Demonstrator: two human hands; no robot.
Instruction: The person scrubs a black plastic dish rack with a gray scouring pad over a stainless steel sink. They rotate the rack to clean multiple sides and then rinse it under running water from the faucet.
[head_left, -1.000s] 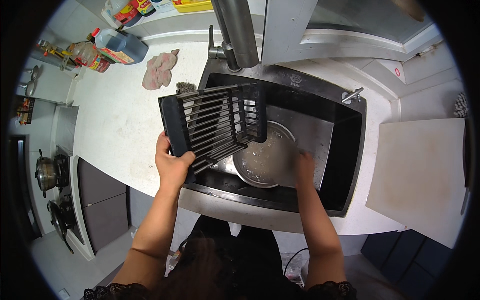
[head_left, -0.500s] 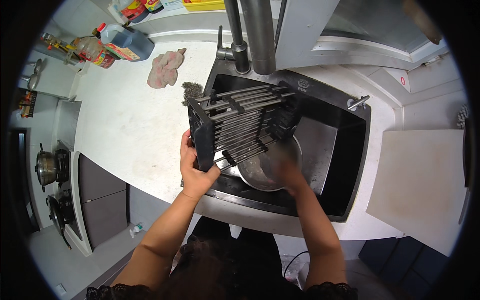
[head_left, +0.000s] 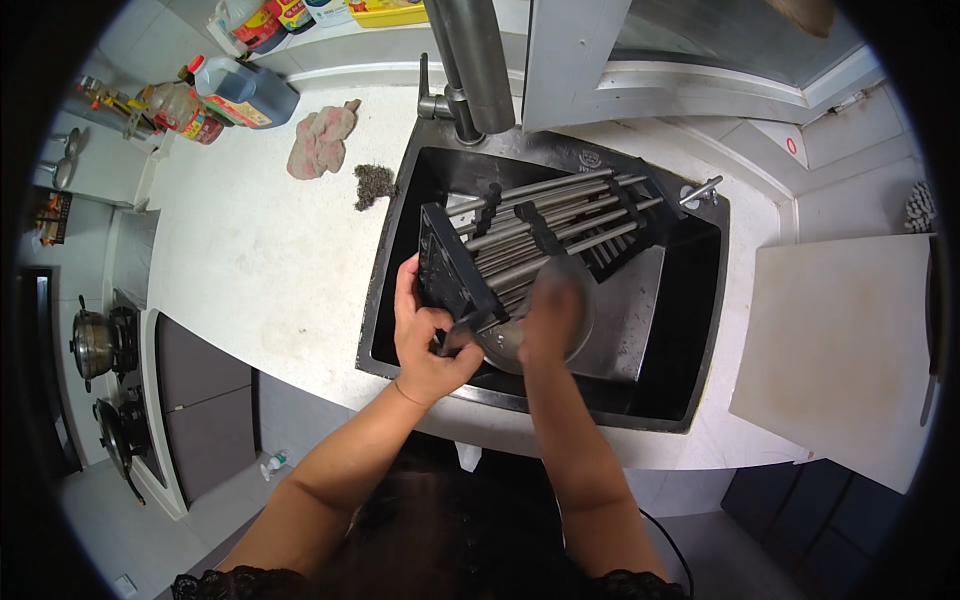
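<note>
An extendable drain rack [head_left: 545,232] of metal rods with black plastic ends is held tilted over the black sink [head_left: 610,412]. My left hand [head_left: 428,358] grips the lower corner of its left black end, thumb and fingers closed around it. Smeared by motion, my right hand [head_left: 548,318] is at the rods on the near side; a greyish blur surrounds its fingers, and I cannot make out whether it holds something. Below the rack, a round metal bowl [head_left: 503,350] sits in the sink, partly hidden by the rack and my right hand.
A dark faucet [head_left: 470,75] rises behind the sink. On the white counter left of it lie a steel wool scrubber [head_left: 375,187] and a pinkish rag [head_left: 322,142], with bottles [head_left: 248,92] farther back. A pale board [head_left: 830,335] is on the right; pots stand on the far-left stove.
The rack has swung rightward and its left end has dropped lower over the sink. My left hand has moved right with it. My right hand has shifted left and up toward the rods.
</note>
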